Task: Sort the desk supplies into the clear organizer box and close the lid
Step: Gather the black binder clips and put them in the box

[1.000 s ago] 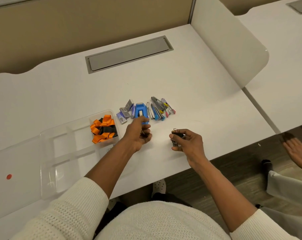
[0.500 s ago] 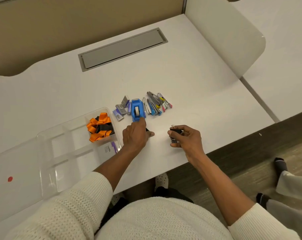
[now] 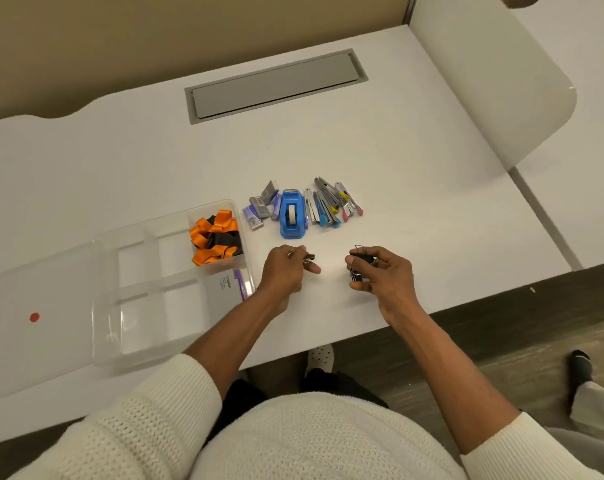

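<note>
My left hand [image 3: 283, 271] pinches a small black binder clip [image 3: 309, 259] just above the desk. My right hand [image 3: 380, 271] holds a bunch of black binder clips [image 3: 359, 263] in curled fingers. Behind both hands lie a blue tape dispenser [image 3: 292, 214], small staple boxes [image 3: 260, 207] and a row of staplers and cutters [image 3: 331, 202]. The clear organizer box [image 3: 134, 299] stands open to the left, with orange and black lanyards [image 3: 215, 241] in its far right compartment and a purple-edged packet [image 3: 229, 285] in the one in front of it.
The box's clear lid [image 3: 27, 306], with a red dot, lies flat to the left of the box. A grey cable hatch [image 3: 276, 85] sits at the back of the white desk [image 3: 414, 188]. A white divider panel [image 3: 494, 81] bounds the right side. A person's foot [image 3: 582, 363] is on the floor.
My left hand drew back from the tape dispenser and now pinches a single binder clip near the right hand. The right hand stayed put with its clips.
</note>
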